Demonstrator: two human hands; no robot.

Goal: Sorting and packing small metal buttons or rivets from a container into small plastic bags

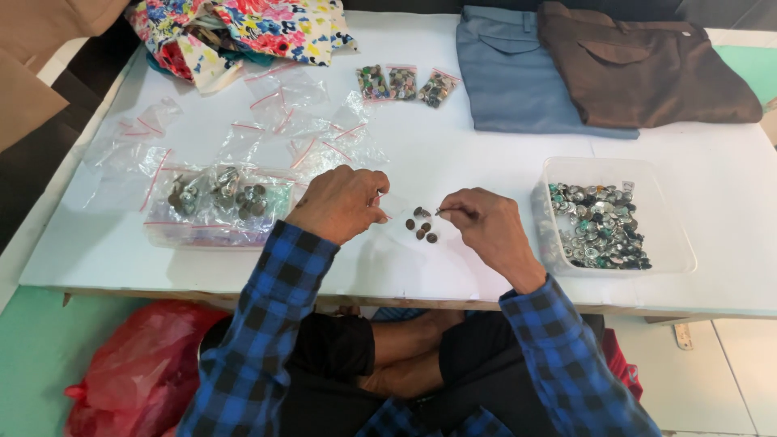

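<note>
Pinched between both sets of fingertips is a small clear zip-top plastic bag (405,217), lying low on the white table top (453,162): the left hand (340,204) curls over its left edge, the right hand (477,220) nips its right corner, fingers drawn tight together. A handful of small dark round metal buttons (422,226) sits between the two hands, apparently inside the bag, though the plastic is too clear to be sure. Just right of the right hand stands a clear rectangular plastic tub (617,170), heaped with silvery and greenish buttons. Left of the left hand lies a larger clear bag of grey metal buttons (214,202), with a scatter of empty red-striped zip bags (291,129) behind it. Further back, three small filled button bags (402,83) sit in a row, a folded blue-grey garment (510,73) and a folded brown garment (647,73) to their right, floral fabric (267,28) to their left.
</note>
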